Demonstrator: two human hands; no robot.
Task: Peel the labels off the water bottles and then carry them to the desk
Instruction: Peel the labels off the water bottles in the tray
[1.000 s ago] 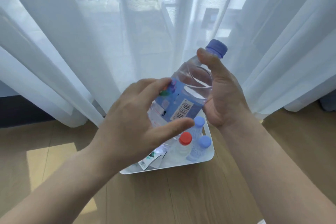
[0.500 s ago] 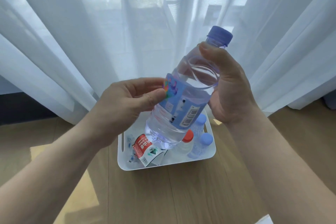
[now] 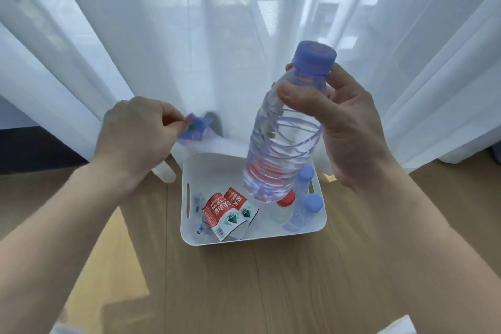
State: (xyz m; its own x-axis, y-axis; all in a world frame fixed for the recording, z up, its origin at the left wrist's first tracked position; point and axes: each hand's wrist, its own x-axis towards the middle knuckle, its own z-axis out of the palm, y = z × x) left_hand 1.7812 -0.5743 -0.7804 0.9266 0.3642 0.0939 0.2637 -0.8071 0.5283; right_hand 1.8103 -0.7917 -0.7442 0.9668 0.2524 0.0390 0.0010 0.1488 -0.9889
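My right hand (image 3: pixel 344 127) grips a clear water bottle (image 3: pixel 282 138) with a blue cap near its shoulder and holds it tilted above the white bin (image 3: pixel 187 233). The bottle's ribbed body is bare of any label. Off to the left, my left hand (image 3: pixel 135 135) pinches the blue label (image 3: pixel 195 130), which is blurred and apart from the bottle. Inside the bin lie a red-capped bottle (image 3: pixel 284 202), two blue-capped bottles (image 3: pixel 306 211) and a loose red-and-white label (image 3: pixel 227 211).
The bin stands on a wooden floor (image 3: pixel 271 293) right in front of sheer white curtains (image 3: pixel 135 49). A sunlit patch lies on the floor at the left. Small bits of clear wrapper sit in the bin's left side.
My left hand has pulled the blue label off the bottle and moved left with it. My right hand has raised the bottle, which stands more upright now.
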